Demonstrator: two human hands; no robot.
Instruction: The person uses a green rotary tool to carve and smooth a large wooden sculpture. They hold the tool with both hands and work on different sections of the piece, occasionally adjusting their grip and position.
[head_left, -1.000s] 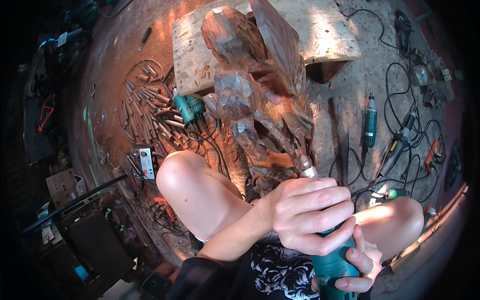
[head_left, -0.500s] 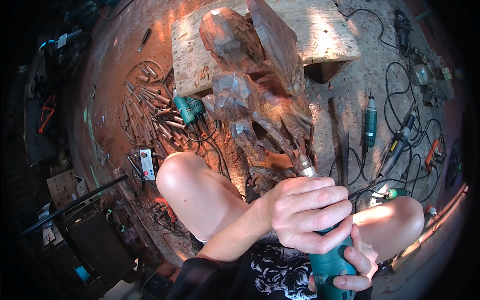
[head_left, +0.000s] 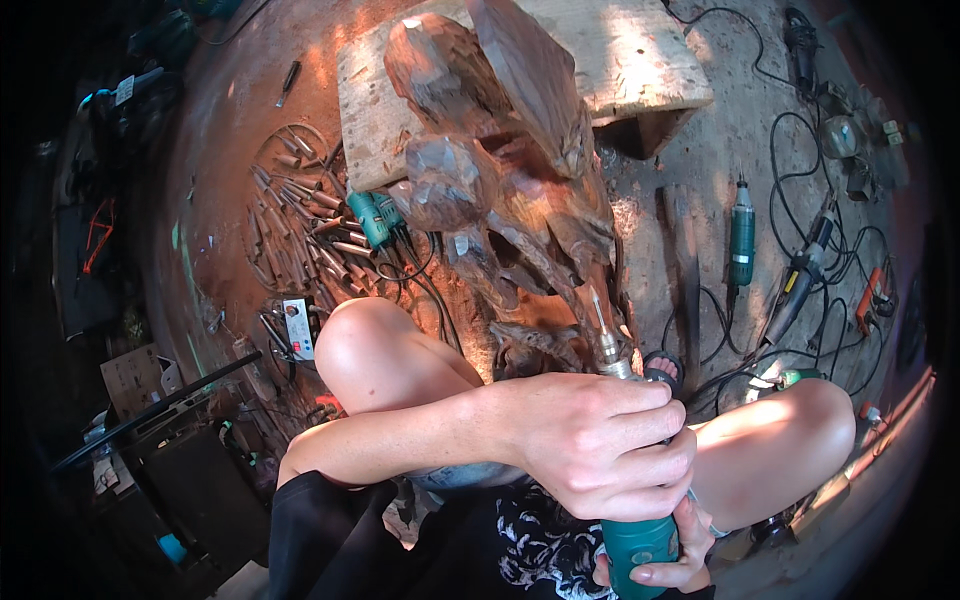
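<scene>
My left hand (head_left: 600,440) wraps over the front of a green electric die grinder (head_left: 640,545), just behind its metal nose. Lower down, my right hand (head_left: 682,560) grips the rear of the same body, its fingers curled around from the right. From the nose a slim pointed bit (head_left: 598,312) aims up and away, in front of the lower end of a rough-carved brown wood sculpture (head_left: 555,215); whether it touches the wood I cannot tell. The sculpture leans between my knees against a low wooden bench (head_left: 640,75).
Many wood gouges (head_left: 295,215) lie in a pile at left, beside two green power tools (head_left: 375,218) and a white control box (head_left: 298,328). At right lie a wooden bar (head_left: 682,265), another green die grinder (head_left: 741,240), a dark angle grinder (head_left: 800,285) and tangled cords.
The grinder and both hands have shifted slightly left and down in the picture. My left elbow has swung outward. More of the bit and a sandalled foot now show.
</scene>
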